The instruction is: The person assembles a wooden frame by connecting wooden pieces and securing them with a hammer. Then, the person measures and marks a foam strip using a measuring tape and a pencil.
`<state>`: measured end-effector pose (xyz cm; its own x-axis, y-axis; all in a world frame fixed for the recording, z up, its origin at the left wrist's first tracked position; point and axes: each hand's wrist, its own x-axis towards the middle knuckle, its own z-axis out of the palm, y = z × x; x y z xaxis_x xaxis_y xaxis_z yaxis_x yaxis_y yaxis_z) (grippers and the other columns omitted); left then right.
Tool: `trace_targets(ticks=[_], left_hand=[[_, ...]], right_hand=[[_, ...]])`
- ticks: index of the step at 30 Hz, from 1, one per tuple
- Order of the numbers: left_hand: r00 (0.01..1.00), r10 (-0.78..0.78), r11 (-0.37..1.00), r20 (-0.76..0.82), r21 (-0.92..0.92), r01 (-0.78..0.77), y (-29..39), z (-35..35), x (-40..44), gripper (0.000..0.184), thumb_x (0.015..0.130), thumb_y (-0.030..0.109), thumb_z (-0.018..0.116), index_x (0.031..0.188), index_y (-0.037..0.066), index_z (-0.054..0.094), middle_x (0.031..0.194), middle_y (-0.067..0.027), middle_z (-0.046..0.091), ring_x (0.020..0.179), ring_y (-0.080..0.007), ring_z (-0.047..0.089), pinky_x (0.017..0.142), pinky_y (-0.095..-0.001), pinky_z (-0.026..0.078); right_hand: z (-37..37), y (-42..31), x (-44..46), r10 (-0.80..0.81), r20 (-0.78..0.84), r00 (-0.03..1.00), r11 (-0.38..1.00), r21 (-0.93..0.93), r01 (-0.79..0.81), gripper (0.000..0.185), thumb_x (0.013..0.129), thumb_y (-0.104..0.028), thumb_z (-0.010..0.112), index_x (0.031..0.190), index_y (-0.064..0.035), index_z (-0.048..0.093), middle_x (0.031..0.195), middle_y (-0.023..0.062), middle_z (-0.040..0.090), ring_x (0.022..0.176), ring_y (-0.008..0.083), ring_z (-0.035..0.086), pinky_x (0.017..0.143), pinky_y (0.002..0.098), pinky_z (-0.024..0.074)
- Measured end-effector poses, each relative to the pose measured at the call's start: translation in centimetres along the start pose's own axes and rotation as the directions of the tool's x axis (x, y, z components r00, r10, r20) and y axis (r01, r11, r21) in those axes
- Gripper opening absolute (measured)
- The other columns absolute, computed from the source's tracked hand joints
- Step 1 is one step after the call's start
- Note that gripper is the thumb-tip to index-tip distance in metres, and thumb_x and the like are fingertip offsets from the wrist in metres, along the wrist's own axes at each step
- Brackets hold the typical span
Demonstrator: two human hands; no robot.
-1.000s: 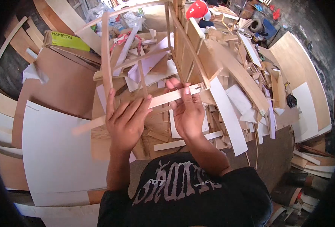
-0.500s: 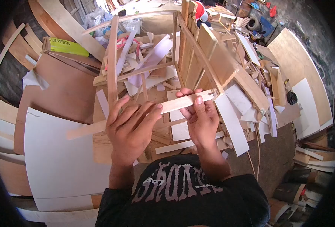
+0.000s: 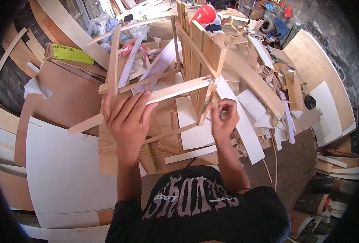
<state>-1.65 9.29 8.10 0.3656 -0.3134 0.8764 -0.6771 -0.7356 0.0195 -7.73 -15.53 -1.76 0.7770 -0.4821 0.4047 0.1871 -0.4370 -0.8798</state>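
A light wooden strip (image 3: 179,90) runs slantwise across the front of a wooden frame (image 3: 114,60), its right end meeting the frame's corner post. My left hand (image 3: 129,117) is wrapped over the strip left of its middle. To the right, below that corner, my right hand (image 3: 225,117) is off the strip, its fingers curled with the thumb near the forefinger beside the frame's lower edge. Whether anything small is between those fingers is too small to tell. Upright boards (image 3: 206,52) stand at the frame's right side.
Offcuts and white boards (image 3: 244,121) lie piled around the frame. A large white sheet (image 3: 62,170) and brown panels (image 3: 66,89) are at the left. Curved plywood (image 3: 321,77) leans at the right. Another person in a red top (image 3: 205,15) is low down at the back.
My right hand has let go of the strip's right end and moved down beside the corner. The strip and frame have tilted, showing more of the frame's lower part. My left hand remains on the strip.
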Motion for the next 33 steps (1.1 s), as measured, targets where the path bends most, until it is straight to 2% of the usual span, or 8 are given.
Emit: trace_targets(ticks=[1, 6, 9, 13, 23, 25, 29, 33], left_hand=[[1.0, -0.014, 1.0, -0.003, 0.008, 0.014, -0.2, 0.0, -0.5, 0.032, 0.071, 0.024, 0.085, 0.1, 0.015, 0.077, 0.097, 0.0035, 0.074, 0.091, -0.0145, 0.064, 0.109, -0.0498, 0.038], [1.0, 0.004, 1.0, -0.012, -0.007, -0.004, 1.3, -0.9, -1.0, 0.027, 0.073, 0.024, 0.086, 0.097, 0.017, 0.076, 0.097, 0.0048, 0.075, 0.092, -0.0127, 0.065, 0.1, -0.0398, 0.04], [0.998, 0.032, 0.998, -0.045, -0.06, -0.035, 2.8, -1.5, -1.6, 0.018, 0.075, 0.024, 0.085, 0.089, 0.02, 0.074, 0.098, 0.0054, 0.076, 0.093, -0.0101, 0.065, 0.105, -0.0377, 0.035], [0.998, 0.048, 0.999, -0.033, 0.018, -0.047, 5.2, -3.7, -2.2, 0.014, 0.078, 0.024, 0.084, 0.087, 0.022, 0.074, 0.093, 0.0055, 0.077, 0.093, -0.0105, 0.066, 0.104, -0.0376, 0.035], [0.998, -0.064, 0.957, 0.012, 0.286, 0.058, 8.4, -6.7, -5.7, 0.016, 0.078, 0.026, 0.083, 0.091, 0.019, 0.075, 0.096, 0.002, 0.077, 0.092, -0.0167, 0.069, 0.1, -0.0434, 0.037], [0.981, -0.168, 0.953, -0.095, 0.239, 0.186, 6.5, -5.8, -7.1, 0.017, 0.08, 0.021, 0.082, 0.095, 0.017, 0.074, 0.098, -0.0003, 0.077, 0.093, -0.0179, 0.069, 0.102, -0.045, 0.036], [0.966, -0.245, 0.93, -0.086, 0.26, 0.26, 2.6, -6.0, -8.9, 0.02, 0.079, 0.011, 0.082, 0.097, 0.011, 0.075, 0.103, -0.0027, 0.076, 0.096, -0.0182, 0.069, 0.107, -0.0442, 0.032], [0.95, -0.304, 0.932, -0.073, 0.186, 0.312, 2.2, -6.2, -8.0, 0.023, 0.077, 0.007, 0.082, 0.099, 0.008, 0.077, 0.103, -0.0032, 0.077, 0.097, -0.0169, 0.069, 0.107, -0.0413, 0.031]], right_hand=[[0.5, 1.6, -0.4, -0.352, -0.203, 0.914, 0.917, -0.268, 0.294, 0.054, 0.084, -0.013, 0.08, 0.128, 0.003, 0.051, 0.114, 0.0161, 0.063, 0.107, 0.0241, 0.063, 0.095, 0.0382, 0.0507], [5.1, 7.9, 1.3, -0.207, -0.204, 0.957, 0.978, -0.015, 0.208, 0.057, 0.075, -0.011, 0.084, 0.122, 0.0022, 0.054, 0.104, 0.0156, 0.064, 0.088, 0.0264, 0.064, 0.084, 0.0365, 0.0527], [5.5, 8.3, 0.6, -0.145, -0.395, 0.907, 0.985, 0.029, 0.17, 0.037, 0.079, -0.004, 0.077, 0.111, 0.0019, 0.06, 0.084, 0.009, 0.065, 0.077, 0.0173, 0.064, 0.073, 0.0304, 0.052], [5.4, 7.3, -1.7, -0.174, -0.478, 0.861, 0.96, 0.113, 0.257, 0.036, 0.078, 0.002, 0.073, 0.111, 0.0025, 0.058, 0.093, 0.0106, 0.066, 0.085, 0.0147, 0.064, 0.079, 0.0298, 0.0523], [4.9, 7.9, -2.7, -0.217, -0.194, 0.957, 0.946, 0.202, 0.256, 0.053, 0.077, -0.003, 0.078, 0.126, 0.0045, 0.058, 0.112, 0.0207, 0.07, 0.104, 0.0254, 0.07, 0.09, 0.0365, 0.056], [6.4, 7.5, -1.3, -0.267, -0.15, 0.952, 0.922, 0.247, 0.297, 0.054, 0.08, -0.006, 0.08, 0.129, 0.0034, 0.059, 0.123, 0.0236, 0.067, 0.112, 0.0285, 0.068, 0.095, 0.0382, 0.0552], [8.7, 6.0, 0.0, -0.273, -0.047, 0.961, 0.917, 0.288, 0.274, 0.048, 0.084, -0.011, 0.078, 0.127, 0.0024, 0.061, 0.125, 0.0224, 0.066, 0.112, 0.0305, 0.068, 0.096, 0.0383, 0.0539], [9.8, 5.9, 0.7, -0.355, -0.117, 0.928, 0.904, 0.209, 0.372, 0.048, 0.084, -0.017, 0.077, 0.126, 0.0017, 0.063, 0.122, 0.0205, 0.069, 0.112, 0.0314, 0.068, 0.096, 0.0389, 0.0536]])
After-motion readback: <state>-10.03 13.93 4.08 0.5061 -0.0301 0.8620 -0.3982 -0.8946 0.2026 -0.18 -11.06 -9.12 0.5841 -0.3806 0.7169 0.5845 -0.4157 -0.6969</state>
